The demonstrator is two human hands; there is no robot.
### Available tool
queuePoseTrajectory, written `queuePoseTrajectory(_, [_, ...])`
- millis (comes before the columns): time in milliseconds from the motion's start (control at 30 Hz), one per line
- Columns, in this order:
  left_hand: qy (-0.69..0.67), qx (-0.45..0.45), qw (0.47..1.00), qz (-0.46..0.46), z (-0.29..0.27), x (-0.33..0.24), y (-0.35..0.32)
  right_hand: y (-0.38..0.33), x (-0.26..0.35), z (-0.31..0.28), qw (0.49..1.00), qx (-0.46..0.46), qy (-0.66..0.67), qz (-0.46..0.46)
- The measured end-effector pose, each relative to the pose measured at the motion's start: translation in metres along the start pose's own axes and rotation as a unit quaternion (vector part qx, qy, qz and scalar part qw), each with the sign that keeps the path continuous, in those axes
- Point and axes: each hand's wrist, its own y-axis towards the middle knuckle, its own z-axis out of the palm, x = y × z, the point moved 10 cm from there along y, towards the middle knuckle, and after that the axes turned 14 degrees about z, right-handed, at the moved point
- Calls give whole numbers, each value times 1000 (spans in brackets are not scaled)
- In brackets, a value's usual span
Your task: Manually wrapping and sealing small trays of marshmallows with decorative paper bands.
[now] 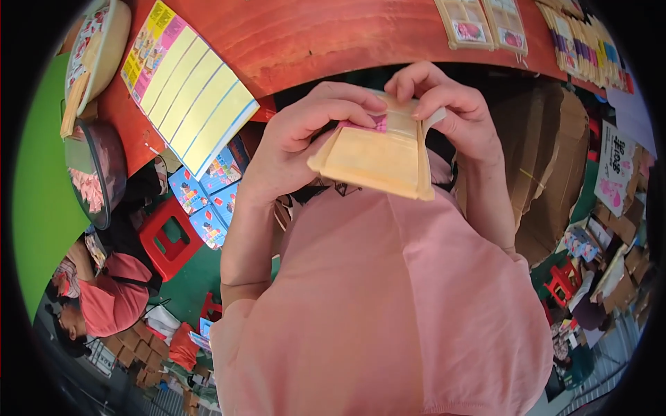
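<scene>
In front of my chest I hold a pale yellow, shallow plastic tray (378,163) with both hands, tilted so that one long side faces me. My left hand (305,128) is closed on its left end, fingers bent over the top edge beside a pink patch (374,125). My right hand (447,104) pinches at the right end of the tray. A small white flap (435,119), like paper or tape, sticks out under its fingertips. What lies inside the tray is mostly hidden by my fingers.
On the red table (326,35) are pale compartment trays (468,24) and a row of packed pieces (583,52). A yellow sheet stack (191,97) overhangs its edge. At left stand a tub (97,52) and a bowl (97,173); at right, a cardboard box (548,159). Other people sit lower left.
</scene>
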Motion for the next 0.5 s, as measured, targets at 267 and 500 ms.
queuePoseTrajectory(267, [111,34,991,68,18,-10,4,-4,6,8,994,35,-98,33])
queuePoseTrajectory(500, [191,11,974,123,30,-15,-5,-2,-9,16,984,43,-151,86])
